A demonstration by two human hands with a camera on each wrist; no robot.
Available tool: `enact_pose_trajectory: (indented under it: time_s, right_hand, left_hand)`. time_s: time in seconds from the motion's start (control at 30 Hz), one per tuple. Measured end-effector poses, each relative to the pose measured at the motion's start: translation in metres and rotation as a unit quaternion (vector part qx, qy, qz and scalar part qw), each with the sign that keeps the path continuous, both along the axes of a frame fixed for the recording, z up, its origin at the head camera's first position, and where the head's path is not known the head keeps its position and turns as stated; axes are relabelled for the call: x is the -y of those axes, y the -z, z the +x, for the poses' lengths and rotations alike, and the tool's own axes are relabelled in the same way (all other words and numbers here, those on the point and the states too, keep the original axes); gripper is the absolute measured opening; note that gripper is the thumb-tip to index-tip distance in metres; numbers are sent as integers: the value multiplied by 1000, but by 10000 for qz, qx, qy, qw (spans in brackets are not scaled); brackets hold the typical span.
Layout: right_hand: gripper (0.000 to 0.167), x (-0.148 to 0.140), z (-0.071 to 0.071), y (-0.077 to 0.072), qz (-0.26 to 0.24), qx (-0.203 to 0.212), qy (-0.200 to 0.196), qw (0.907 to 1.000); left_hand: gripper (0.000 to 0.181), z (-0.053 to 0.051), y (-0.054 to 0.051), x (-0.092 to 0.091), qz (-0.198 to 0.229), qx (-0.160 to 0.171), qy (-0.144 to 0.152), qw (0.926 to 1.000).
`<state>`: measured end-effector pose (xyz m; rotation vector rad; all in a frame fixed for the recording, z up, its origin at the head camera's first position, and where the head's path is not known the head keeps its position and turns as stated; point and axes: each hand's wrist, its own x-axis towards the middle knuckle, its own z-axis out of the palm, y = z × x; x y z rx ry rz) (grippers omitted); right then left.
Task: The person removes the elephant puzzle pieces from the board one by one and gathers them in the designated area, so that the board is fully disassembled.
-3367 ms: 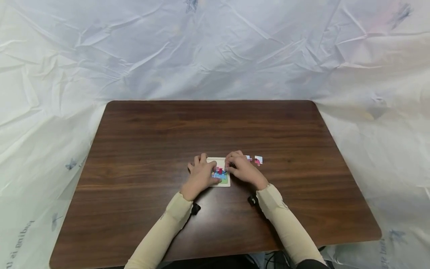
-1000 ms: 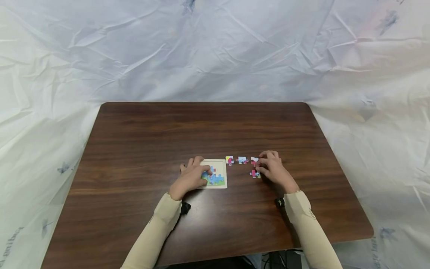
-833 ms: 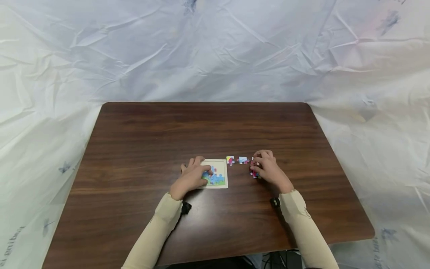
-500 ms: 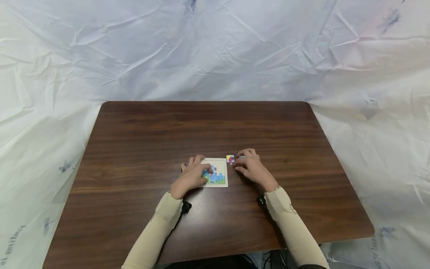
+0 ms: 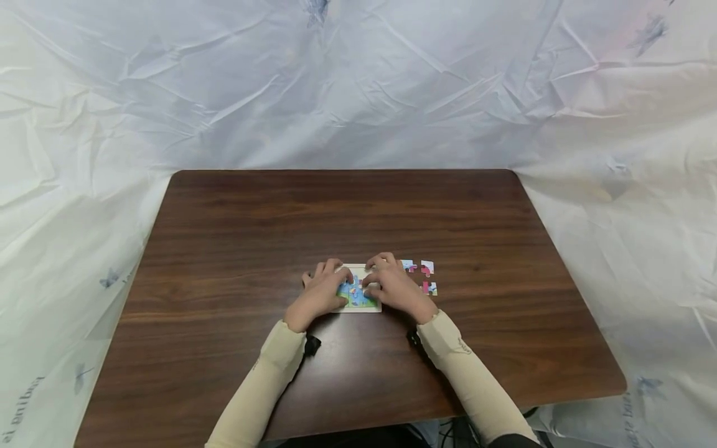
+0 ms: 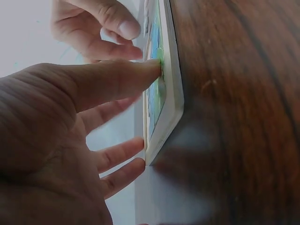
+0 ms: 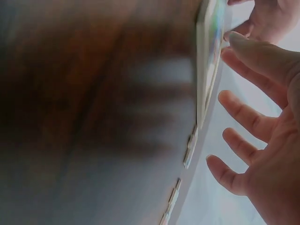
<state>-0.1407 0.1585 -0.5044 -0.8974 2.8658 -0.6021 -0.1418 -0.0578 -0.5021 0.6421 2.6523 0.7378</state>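
A pale square puzzle board (image 5: 358,310) lies near the front of the table, with blue and green pieces (image 5: 356,292) in its lower part. My left hand (image 5: 319,297) rests over its left side; in the left wrist view the thumb (image 6: 117,77) touches the picture and two fingertips meet the board's edge (image 6: 174,93). Over the right side is my right hand (image 5: 394,287), fingers bent loosely, thumb and index finger close together in the right wrist view, with no piece visible between them. Part of the board is hidden under both hands.
Right of the board lie loose pieces: a blue-and-pink one (image 5: 407,266), a white-and-pink one (image 5: 427,267) and another pink one (image 5: 430,288) below. The brown table (image 5: 336,211) extends behind them to a pale crinkled sheet (image 5: 358,87).
My right hand has moved left from the loose pieces to the board, uncovering those on the right and covering the yellow-and-pink one. My left hand has stayed almost still over the last second.
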Motion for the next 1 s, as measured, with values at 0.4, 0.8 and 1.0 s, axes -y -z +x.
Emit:
enact_pose_trajectory:
  time_s: [0.4, 0.8, 1.0]
  right_hand:
    - [6, 13, 3, 0, 294, -27, -160, 9994]
    - [16, 19, -1, -4, 372, 468, 131, 9981]
    - [17, 21, -5, -2, 367, 313, 179, 9987]
  left_hand:
    - [38, 0, 2, -3, -151, 19, -130, 9998]
    - [31, 1, -1, -2, -173, 30, -182, 9997]
    - [29, -3, -2, 0, -145, -26, -185, 9997]
